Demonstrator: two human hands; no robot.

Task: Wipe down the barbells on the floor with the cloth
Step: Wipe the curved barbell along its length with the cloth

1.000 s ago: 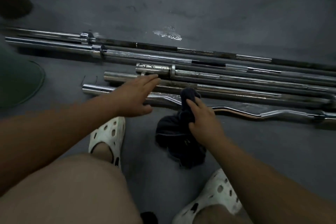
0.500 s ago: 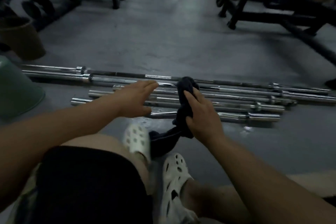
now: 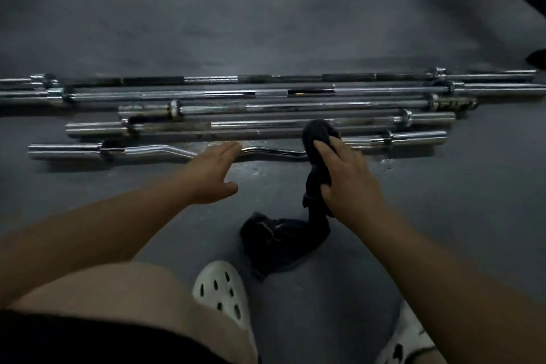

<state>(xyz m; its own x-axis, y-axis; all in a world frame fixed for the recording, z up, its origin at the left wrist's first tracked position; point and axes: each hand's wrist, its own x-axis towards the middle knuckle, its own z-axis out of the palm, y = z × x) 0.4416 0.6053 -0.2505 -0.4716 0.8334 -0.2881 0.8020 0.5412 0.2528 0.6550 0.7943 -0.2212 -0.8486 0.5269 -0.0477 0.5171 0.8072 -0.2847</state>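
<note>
Compared with half a second back, the view has dipped down again, so the gym frames are mostly out of shot. The right hand (image 3: 345, 180) has come nearer, from the middle of the row to the closest bars.

That hand is wrapped around the dark cloth (image 3: 318, 139), fingers curled over a bunched wad that sits on the curl bar (image 3: 147, 150) and laps onto the straight bar behind it. Bunching it probably gives a firmer pad for rubbing. The rest of the cloth trails down onto the floor (image 3: 266, 23), beside a white shoe (image 3: 221, 292).

Left hand (image 3: 211, 174) is flat, fingers straight, thumb out, holding nothing, fingertips at the curl bar's bend. I'd guess it's there to stop the bar rolling, but I can't tell if it's actually touching. The barbells (image 3: 266, 115) lie side by side on the floor, well within reach.
</note>
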